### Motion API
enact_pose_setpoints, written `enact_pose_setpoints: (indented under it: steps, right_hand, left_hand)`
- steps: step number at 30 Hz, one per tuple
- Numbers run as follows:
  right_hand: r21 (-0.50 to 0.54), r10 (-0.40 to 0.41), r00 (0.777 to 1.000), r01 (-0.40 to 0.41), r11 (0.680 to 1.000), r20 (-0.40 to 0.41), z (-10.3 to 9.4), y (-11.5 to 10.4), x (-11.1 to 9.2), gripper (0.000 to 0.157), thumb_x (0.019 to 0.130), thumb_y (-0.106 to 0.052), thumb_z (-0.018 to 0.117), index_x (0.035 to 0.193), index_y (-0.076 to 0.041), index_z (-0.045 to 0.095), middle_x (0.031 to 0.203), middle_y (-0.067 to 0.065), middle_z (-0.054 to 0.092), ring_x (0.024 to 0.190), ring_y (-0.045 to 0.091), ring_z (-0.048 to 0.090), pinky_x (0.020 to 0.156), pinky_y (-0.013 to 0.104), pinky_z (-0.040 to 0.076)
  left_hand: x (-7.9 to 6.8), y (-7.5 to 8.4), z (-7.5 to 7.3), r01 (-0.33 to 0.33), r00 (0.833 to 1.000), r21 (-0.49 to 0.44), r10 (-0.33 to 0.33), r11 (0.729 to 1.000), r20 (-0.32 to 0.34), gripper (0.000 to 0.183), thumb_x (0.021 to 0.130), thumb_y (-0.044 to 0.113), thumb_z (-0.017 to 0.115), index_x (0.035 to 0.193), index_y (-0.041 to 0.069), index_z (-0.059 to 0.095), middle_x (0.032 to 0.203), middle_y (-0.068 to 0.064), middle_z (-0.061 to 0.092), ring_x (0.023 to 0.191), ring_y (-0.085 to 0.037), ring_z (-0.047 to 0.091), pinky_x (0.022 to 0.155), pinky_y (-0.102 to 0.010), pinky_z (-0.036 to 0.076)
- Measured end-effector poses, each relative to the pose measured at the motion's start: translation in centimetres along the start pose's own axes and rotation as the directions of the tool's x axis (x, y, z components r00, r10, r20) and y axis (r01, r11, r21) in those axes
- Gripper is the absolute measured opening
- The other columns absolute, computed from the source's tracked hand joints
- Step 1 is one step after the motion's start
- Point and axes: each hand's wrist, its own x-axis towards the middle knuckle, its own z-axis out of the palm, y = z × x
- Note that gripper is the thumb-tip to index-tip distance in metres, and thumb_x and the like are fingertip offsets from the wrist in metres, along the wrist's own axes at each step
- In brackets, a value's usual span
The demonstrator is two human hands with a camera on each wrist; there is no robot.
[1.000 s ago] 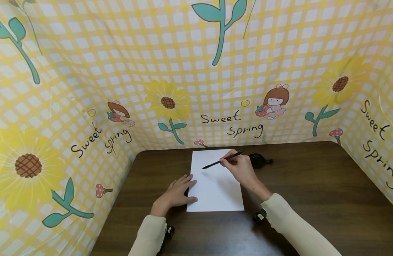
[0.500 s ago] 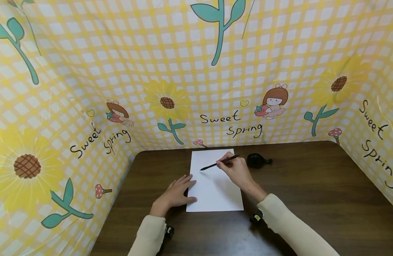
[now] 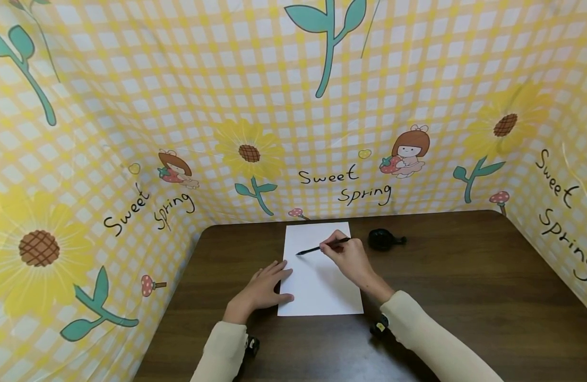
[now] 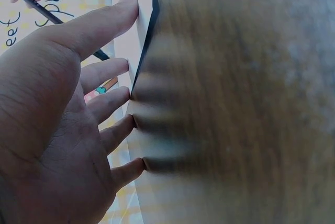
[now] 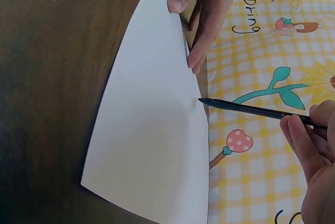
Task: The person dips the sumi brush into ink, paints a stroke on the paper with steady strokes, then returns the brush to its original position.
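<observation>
On the table lies a blank white sheet of paper (image 3: 322, 297), upright in front of me. My left hand (image 3: 261, 289) rests flat at its left edge, fingers spread, thumb and fingertips over the margin. In my right hand (image 3: 354, 261) is a thin black brush (image 5: 251, 110), pinched between thumb and fingers partway up its shaft. It slants down to the left. Its dark pointed tip is close over the upper left part of the paper, right at the surface in the right wrist view. No mark shows on the sheet.
A small, round black dish-like thing with a short handle (image 3: 385, 240) stands right of the paper's top. Yellow checked cloth (image 3: 322, 132) walls in the back and sides of the dark wooden table (image 3: 465, 286). Black wrist cameras (image 3: 379, 326) hang at both sleeves.
My right hand has moved slightly left and down with the brush, so its tip is nearer the paper's left edge. The left hand has stayed in place.
</observation>
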Motion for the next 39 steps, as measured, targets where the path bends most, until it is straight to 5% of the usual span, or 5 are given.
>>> enact_pose_setpoints:
  steps: [39]
  right_hand:
    - [-0.093, 0.011, 0.999, -0.006, 0.996, 0.047, 0.51, -0.22, -0.67, 0.008, 0.099, -0.009, 0.077, 0.094, -0.013, 0.072, 0.089, 0.003, 0.08, 0.076, 0.01, 0.072, 0.063, 0.02, 0.056]
  left_hand:
    - [0.15, -0.5, 0.35, -0.02, 1.0, -0.013, 0.019, 1.0, -0.014, 0.073, 0.096, 0.049, 0.076, 0.16, 0.02, 0.053, 0.176, -0.005, 0.032, 0.166, -0.035, 0.021, 0.129, -0.07, 0.016]
